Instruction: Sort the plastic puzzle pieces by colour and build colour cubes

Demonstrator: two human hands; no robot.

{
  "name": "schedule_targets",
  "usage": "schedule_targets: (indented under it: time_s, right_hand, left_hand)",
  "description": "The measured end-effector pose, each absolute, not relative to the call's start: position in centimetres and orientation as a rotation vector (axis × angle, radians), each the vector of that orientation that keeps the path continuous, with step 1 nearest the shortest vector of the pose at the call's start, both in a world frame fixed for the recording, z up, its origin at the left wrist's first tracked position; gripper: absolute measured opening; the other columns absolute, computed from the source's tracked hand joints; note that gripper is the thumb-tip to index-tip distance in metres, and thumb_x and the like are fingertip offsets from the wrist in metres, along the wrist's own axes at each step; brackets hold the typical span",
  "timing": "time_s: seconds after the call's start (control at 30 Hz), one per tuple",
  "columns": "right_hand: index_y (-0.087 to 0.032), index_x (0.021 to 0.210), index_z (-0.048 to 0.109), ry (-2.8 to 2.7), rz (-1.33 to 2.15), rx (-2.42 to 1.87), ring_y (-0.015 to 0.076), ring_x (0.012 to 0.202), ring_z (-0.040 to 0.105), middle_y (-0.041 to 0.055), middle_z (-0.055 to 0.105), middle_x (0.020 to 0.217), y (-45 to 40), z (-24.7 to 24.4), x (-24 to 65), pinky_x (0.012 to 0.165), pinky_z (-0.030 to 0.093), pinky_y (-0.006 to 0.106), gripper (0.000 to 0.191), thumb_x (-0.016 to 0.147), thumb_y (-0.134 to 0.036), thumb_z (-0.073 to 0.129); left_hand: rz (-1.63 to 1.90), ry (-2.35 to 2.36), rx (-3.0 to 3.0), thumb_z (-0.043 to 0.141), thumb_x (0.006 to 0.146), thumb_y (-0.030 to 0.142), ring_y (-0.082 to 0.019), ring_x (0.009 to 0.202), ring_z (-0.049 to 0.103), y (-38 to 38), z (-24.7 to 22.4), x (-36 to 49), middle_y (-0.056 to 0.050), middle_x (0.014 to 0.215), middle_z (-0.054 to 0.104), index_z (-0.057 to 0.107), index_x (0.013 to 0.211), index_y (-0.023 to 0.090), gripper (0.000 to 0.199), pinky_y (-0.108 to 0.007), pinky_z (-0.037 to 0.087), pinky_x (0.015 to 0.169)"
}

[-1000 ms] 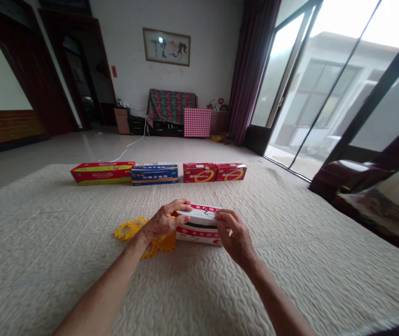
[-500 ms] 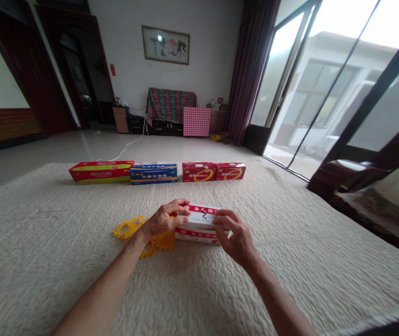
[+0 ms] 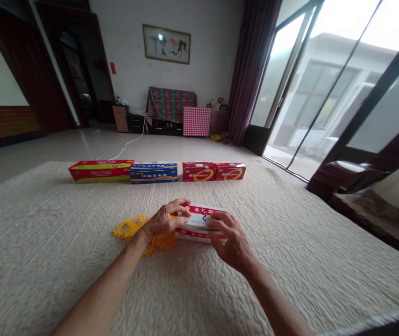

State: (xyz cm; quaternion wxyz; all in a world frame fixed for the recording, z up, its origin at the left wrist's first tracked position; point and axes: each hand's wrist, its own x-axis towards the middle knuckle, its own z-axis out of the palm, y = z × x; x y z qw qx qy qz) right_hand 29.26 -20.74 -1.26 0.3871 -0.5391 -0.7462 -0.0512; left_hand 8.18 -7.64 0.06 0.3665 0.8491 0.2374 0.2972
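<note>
A white-and-red carton [image 3: 198,220] with Chinese lettering and a black pen mark on top sits on the quilted cover in front of me. My left hand [image 3: 167,219] grips its left end, fingers over the top and thumb along the upper front edge. From the right, my right hand [image 3: 230,235] lies over the carton with curled fingers on its top and the thumb down by its front face. The carton's right end is hidden behind that hand. Yellow toothed plastic pieces [image 3: 128,228] lie just left of the carton, partly behind my left wrist.
Across the far side of the quilted cover [image 3: 199,289] stand a red-and-green box [image 3: 102,171], a blue box [image 3: 153,173] and two red boxes [image 3: 198,172] in a row. Beyond are a tiled floor with a white cable and a low cabinet; a dark armchair [image 3: 353,175] is at right.
My right hand has slid left across the carton's top, covering more of its lettering. My left hand and the carton have stayed nearly in place.
</note>
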Motion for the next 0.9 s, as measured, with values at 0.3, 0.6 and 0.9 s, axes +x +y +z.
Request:
schedule_targets:
  time_s: [0.3,0.6,0.9]
  right_hand:
    - [-0.021,0.105,0.056,-1.922,0.054,-1.532,0.0280,0.135,0.029,0.0122,0.039,0.141,-20.5,-0.5,30.2,0.107,0.031,0.049,0.039,0.068,-0.007,0.055]
    - [-0.020,0.107,0.054,-1.972,0.244,-1.633,0.0282,0.135,0.027,0.0140,0.038,0.138,-19.3,0.8,31.6,0.104,0.033,0.045,0.046,0.063,-0.009,0.061]
    - [-0.021,0.101,0.058,-1.946,0.445,-1.663,0.0174,0.096,0.051,0.0058,0.053,0.108,-18.0,3.8,35.9,0.081,0.045,0.030,0.040,0.064,-0.018,0.070]
  left_hand:
    - [0.768,0.618,2.141,0.059,0.073,0.021,-0.025,0.127,0.047,-7.5,-0.1,8.2,-0.007,0.135,0.053,0.071,0.089,0.020,0.020,-0.037,0.040,0.103]
    - [0.763,0.620,2.152,0.057,0.074,0.023,-0.025,0.128,0.046,-7.4,-0.4,8.2,-0.007,0.136,0.053,0.071,0.090,0.020,0.021,-0.038,0.041,0.103]
    - [0.921,0.766,1.983,0.055,0.081,0.042,-0.028,0.131,0.043,-7.3,-0.6,8.4,-0.010,0.138,0.051,0.064,0.114,0.020,0.041,-0.038,0.050,0.095]
